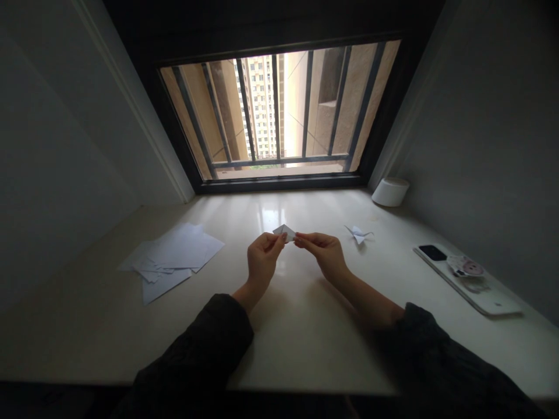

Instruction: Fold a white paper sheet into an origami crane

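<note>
A small folded piece of white paper (283, 229) is held up between both hands above the pale countertop. My left hand (263, 256) pinches its left and lower side between thumb and fingers. On the right, the thumb and fingertips of my right hand (322, 250) close on its right corner. The paper shows a pointed top and crease lines; its lower part is hidden by the fingers. A folded paper crane (358, 234) rests on the counter, beyond and right of my right hand.
Loose white paper sheets (174, 256) lie in an overlapping pile on the left. At the right sit a phone (471, 282) with a round cartoon grip and, farther back, a white roll-shaped object (390, 192). A barred window (279, 116) closes off the far side, between two side walls.
</note>
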`<state>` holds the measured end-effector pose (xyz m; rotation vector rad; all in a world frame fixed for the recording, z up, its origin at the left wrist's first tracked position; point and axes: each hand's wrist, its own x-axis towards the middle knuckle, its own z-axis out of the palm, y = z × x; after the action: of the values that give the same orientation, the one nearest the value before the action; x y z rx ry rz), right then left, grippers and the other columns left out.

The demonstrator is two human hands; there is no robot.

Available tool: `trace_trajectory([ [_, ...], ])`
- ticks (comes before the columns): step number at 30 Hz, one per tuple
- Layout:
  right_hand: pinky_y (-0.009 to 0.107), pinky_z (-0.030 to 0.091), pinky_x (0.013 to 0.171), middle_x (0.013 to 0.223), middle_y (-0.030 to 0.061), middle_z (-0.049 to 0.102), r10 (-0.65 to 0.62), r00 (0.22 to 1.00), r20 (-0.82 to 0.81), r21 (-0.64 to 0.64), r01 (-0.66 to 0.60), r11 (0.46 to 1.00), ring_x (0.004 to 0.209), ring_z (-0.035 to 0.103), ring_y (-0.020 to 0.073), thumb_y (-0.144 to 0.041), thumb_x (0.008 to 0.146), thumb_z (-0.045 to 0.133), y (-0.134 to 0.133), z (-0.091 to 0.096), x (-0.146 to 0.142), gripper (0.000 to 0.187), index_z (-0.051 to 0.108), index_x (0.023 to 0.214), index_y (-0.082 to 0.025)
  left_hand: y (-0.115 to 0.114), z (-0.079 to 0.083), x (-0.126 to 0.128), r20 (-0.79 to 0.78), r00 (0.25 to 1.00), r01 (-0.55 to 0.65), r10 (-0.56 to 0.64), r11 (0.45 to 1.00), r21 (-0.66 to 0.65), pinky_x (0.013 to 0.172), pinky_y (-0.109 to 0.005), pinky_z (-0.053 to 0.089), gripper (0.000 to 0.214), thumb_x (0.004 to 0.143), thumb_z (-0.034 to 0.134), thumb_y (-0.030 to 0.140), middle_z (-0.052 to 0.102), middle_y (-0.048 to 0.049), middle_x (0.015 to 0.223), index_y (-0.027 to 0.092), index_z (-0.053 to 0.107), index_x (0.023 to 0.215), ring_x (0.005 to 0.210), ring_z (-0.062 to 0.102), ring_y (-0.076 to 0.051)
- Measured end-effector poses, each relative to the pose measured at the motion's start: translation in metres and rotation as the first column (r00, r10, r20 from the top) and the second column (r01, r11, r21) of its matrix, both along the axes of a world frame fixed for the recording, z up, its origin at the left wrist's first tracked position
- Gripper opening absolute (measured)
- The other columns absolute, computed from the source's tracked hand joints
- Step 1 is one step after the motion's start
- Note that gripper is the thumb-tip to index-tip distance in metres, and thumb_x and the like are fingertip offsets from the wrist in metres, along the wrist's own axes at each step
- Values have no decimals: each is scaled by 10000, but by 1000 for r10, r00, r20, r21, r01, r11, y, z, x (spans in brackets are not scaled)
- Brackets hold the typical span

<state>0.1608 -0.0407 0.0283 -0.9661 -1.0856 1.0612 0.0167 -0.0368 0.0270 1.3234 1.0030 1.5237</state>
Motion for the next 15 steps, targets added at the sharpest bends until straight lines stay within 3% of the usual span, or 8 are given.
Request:
trace_trajectory([
  [15, 419, 523, 831, 725, 41, 733, 90, 979, -181, -78, -106, 991, 744, 681, 217, -324, 512, 830, 9, -16, 1, 285, 740, 753, -202, -3, 3, 1, 9, 1000, 27, -27, 1000, 12, 699, -293, 511, 223, 697, 692, 374, 665, -2, 708, 178, 587, 678, 704, 623, -145],
])
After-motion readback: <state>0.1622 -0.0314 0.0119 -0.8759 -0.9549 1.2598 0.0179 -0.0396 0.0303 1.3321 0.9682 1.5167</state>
